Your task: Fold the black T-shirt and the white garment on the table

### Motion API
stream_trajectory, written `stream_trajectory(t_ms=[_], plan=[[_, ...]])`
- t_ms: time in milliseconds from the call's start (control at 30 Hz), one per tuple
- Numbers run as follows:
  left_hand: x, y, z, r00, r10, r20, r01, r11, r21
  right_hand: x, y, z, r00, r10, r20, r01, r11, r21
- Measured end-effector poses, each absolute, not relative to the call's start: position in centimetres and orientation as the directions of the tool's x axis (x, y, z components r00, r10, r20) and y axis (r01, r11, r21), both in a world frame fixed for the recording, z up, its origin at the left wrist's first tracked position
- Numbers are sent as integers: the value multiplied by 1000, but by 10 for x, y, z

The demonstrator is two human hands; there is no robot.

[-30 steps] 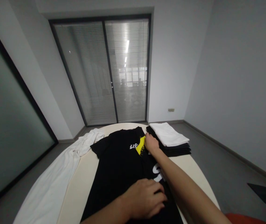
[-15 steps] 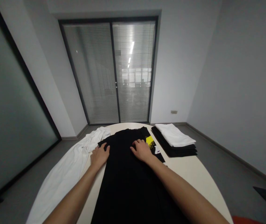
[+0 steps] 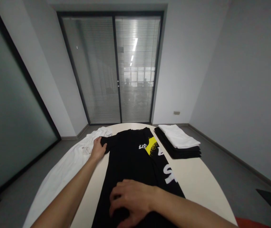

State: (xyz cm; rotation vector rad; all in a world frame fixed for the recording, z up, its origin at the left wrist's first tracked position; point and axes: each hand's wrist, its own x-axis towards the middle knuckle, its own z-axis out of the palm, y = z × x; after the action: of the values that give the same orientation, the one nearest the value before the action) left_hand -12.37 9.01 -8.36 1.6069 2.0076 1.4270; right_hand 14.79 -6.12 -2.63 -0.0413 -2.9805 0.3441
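Here we are at the pale cream table with the curved edge (image 3: 205,186), and centre stage is the black short-sleeved fabric T-shirt (image 3: 125,161), spread lengthwise with its neckline at the far end and its lower end running out at the bottom of the view. Down its right side runs a strip carrying a bright yellow patch speckled with black (image 3: 151,145) and large white lettering (image 3: 170,173), with smaller white characters just left of the yellow.

The hands are well apart. Look at the left hand (image 3: 99,150): it's out at the T-shirt's left sleeve, fingers on the far side, thumb on the near side, black cloth in between; whether it pinches the fabric, I cannot tell. Nearer the wearer, the right hand (image 3: 132,198) sits over the lower body of the T-shirt, palm down, fingers bent and loosely parted, thumb away from them; contact with the cloth is hard to judge.

Over on the left, a crumpled white fabric garment (image 3: 59,180) stretches along the table's edge, close by the left hand. And on the far right, just beside the T-shirt, a neat stack of folded black garments (image 3: 183,154) carries a folded white garment (image 3: 177,136) on top, its layered edges facing this way.
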Motion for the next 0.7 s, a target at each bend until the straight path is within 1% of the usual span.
stream_trajectory(t_ms=[67, 133, 233, 333, 500, 600, 700], plan=[[-125, 90, -83, -348, 843, 410, 656, -93, 749, 145, -72, -35, -991, -77, 114, -98, 976, -194], [-126, 91, -81, -317, 849, 423, 663, -121, 739, 142, -78, -43, -986, -127, 111, -145, 974, -172], [-124, 93, -77, -306, 851, 427, 659, -134, 740, 142, -83, -51, -983, -118, 139, -142, 975, -173], [-123, 94, -74, -326, 848, 418, 647, -122, 753, 142, -83, -56, -983, -109, 149, -139, 967, -212], [-125, 97, -69, -432, 818, 379, 608, -47, 793, 140, -84, -70, -980, -152, 129, -180, 952, -248], [-129, 98, -70, -535, 785, 312, 551, 44, 834, 140, -87, -77, -980, -167, 110, -192, 943, -272], [-131, 95, -75, -630, 740, 235, 472, 124, 873, 142, -90, -71, -974, -175, 145, -211, 935, -287]])
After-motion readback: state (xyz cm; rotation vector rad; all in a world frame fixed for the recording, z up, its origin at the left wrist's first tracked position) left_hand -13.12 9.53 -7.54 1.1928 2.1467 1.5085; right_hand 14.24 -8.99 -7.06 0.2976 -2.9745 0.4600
